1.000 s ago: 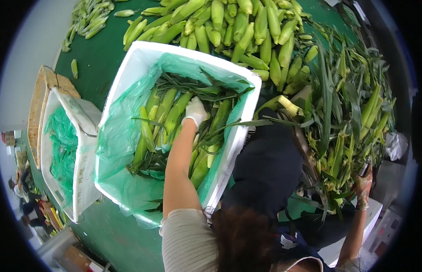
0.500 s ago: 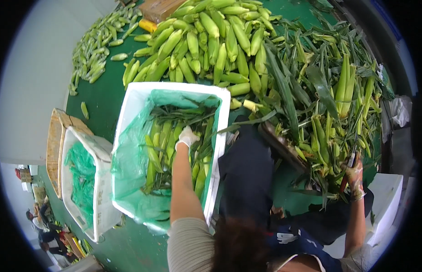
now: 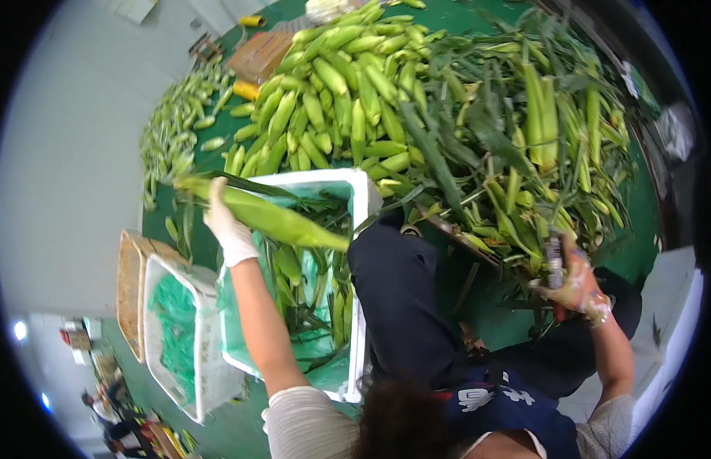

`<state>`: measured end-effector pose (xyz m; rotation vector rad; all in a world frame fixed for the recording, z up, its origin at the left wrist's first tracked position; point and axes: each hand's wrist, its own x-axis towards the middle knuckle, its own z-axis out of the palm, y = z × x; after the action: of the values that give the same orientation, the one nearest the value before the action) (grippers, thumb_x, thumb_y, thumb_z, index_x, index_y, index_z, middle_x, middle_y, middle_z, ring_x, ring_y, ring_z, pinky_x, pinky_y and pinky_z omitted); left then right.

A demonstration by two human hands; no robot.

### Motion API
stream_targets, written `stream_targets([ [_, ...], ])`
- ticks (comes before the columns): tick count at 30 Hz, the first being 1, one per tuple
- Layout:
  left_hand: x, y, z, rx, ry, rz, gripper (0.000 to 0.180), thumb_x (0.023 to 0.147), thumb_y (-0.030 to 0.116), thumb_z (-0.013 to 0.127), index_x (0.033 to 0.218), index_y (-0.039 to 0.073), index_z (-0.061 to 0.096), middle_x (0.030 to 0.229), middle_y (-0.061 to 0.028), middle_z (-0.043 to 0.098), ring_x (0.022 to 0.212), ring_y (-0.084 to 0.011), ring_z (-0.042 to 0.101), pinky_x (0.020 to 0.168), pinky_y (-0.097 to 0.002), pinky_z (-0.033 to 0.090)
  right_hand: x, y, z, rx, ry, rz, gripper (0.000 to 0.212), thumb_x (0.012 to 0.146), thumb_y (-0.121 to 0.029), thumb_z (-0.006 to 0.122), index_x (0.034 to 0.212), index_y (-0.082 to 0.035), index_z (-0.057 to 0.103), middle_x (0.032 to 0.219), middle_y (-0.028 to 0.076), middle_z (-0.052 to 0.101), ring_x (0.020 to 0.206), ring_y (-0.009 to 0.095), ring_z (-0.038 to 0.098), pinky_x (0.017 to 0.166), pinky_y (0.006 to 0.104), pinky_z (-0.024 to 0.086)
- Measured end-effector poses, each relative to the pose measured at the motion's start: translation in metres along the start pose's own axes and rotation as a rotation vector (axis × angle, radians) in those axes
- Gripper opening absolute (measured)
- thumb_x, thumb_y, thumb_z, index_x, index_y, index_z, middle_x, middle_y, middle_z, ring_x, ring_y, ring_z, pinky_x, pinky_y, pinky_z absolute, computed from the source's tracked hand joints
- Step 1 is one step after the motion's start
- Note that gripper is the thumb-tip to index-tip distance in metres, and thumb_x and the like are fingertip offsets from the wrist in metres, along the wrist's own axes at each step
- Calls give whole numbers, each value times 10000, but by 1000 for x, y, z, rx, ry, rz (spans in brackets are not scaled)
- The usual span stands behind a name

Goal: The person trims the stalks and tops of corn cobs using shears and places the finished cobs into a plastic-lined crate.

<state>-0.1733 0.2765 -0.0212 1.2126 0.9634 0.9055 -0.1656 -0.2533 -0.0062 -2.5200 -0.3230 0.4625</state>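
My left hand, in a white glove, is closed around an ear of corn in its green husk. The ear is held sideways above a white foam box lined with green plastic, its leafy end to the left. More husked ears and long leaves lie inside the box. On the right, my right hand, in a stained glove, grips a hand tool with a grey metal part and some red at its lower end; its exact kind is unclear. Cut husks and leaves lie just beyond that hand.
A big heap of green ears covers the floor ahead. Smaller ears lie along the left wall. A white crate with green plastic and a tan box stand left. A cardboard box is behind; other people work far left.
My left hand has come up out of the foam box and moved left, now with an ear of corn in it. My right hand has shifted slightly left with the tool, and the view has turned.
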Motion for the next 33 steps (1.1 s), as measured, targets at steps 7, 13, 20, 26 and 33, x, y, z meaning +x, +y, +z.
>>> stream_targets([
  [7,-89,79,154,-760,-447,-28,250,900,319,501,891,70,517,888,-71,577,823,-215,546,789,-395,488,29,-51,37,347,-265,-43,869,643,-469,747,1261,-6,349,1109,243,546,1051,334,550,881,389,447],
  [13,-169,31,226,-814,-630,-214,205,885,284,502,848,83,513,837,-36,548,788,-176,535,761,-343,476,62,-47,30,587,107,-6,952,621,-533,721,1212,123,363,1128,291,532,1072,363,535,914,366,430],
  [20,-237,-1,252,-724,-630,-371,183,868,265,500,861,82,506,829,-30,546,777,-176,538,767,-358,479,107,0,10,1100,79,-94,408,636,-302,733,764,-7,482,599,54,508,458,156,500,381,285,403],
  [26,-199,-4,286,-649,-735,-336,268,899,347,487,844,87,515,841,-54,557,815,-199,546,788,-386,479,69,32,-16,341,9,260,367,632,-287,702,874,-49,561,773,117,603,700,223,580,611,349,485],
  [33,-219,-6,309,-625,-922,-337,422,888,492,495,882,72,540,832,-70,581,794,-198,554,772,-378,480,23,11,-81,195,263,122,598,683,-457,694,962,15,456,751,183,590,700,272,598,681,378,502],
])
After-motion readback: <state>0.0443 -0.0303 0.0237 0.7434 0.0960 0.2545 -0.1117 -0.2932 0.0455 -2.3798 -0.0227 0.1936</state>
